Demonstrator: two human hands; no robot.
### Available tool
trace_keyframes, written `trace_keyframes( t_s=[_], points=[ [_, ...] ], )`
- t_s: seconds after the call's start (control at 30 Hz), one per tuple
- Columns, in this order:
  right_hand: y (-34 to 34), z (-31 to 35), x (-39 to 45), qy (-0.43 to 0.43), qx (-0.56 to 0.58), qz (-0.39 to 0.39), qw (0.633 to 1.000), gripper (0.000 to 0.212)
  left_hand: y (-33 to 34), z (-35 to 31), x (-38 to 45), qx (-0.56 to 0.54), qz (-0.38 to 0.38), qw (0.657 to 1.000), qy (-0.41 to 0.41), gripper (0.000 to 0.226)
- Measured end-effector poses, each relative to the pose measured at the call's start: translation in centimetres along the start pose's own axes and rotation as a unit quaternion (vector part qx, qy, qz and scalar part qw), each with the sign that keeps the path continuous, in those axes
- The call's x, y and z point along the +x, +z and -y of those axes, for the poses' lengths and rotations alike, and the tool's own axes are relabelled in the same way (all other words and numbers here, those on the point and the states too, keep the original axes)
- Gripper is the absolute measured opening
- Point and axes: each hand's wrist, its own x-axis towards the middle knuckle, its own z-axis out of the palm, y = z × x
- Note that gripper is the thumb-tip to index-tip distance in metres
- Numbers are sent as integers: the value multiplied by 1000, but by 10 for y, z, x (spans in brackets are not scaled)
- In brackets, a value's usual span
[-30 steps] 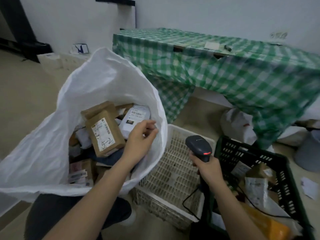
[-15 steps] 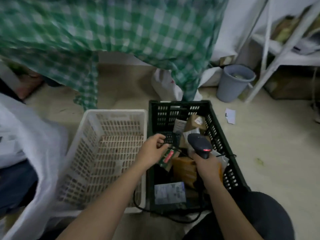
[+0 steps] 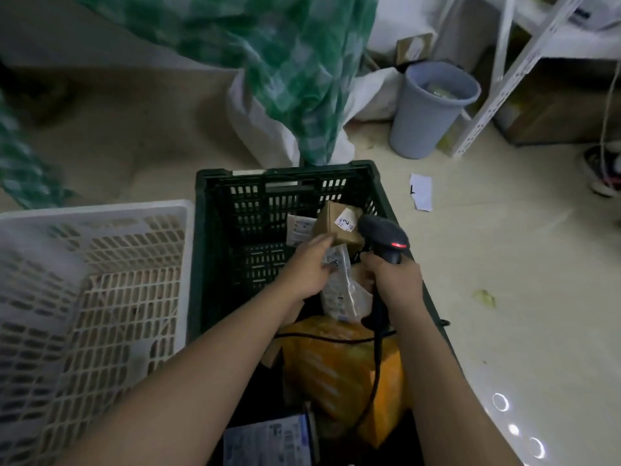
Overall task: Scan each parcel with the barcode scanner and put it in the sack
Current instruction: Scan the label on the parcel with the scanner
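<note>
My left hand (image 3: pixel 304 269) reaches into the black crate (image 3: pixel 215 210) and pinches the top of a white poly bag parcel (image 3: pixel 342 290) between fingers and thumb. Its fingertips touch the lower corner of a small brown box (image 3: pixel 339 227) with a white label. My right hand (image 3: pixel 395 280) grips the handle of the black barcode scanner (image 3: pixel 383 235), whose red light is lit. The scanner head hangs just right of the brown box, over the crate. An orange parcel (image 3: pixel 336 371) and a blue-white labelled parcel (image 3: pixel 268 442) lie nearer me in the crate. The sack is out of view.
A white plastic crate (image 3: pixel 94 297) stands left of the black one. A green checked cloth (image 3: pixel 295 79) hangs behind, with a white bag under it. A grey bin (image 3: pixel 426 112) and a white shelf frame (image 3: pixel 497 89) stand at the right. The scanner cable (image 3: pixel 373 381) trails across the orange parcel.
My view swung from the white sack to the black crate. My left hand left the sack, reached into the crate and moved up to the poly bag and brown box. My right hand kept the scanner.
</note>
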Motion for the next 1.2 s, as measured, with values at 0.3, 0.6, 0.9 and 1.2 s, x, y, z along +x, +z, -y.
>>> trace_keyframes(
  t_s=[0.3, 0.6, 0.9, 1.2],
  points=[
    [8, -16, 21, 31, 18, 16, 999, 10, 17, 9, 33, 222, -27, 973, 59, 36],
    [1, 10, -29, -31, 54, -12, 998, 15, -63, -12, -49, 27, -169, 985, 5, 10],
    [10, 39, -146, -88, 85, 53, 991, 15, -136, -46, -203, -211, -307, 921, -115, 15],
    [38, 58, -231, -75, 141, 107, 981, 25, -171, -48, -329, -248, -324, 898, -162, 10]
  ],
)
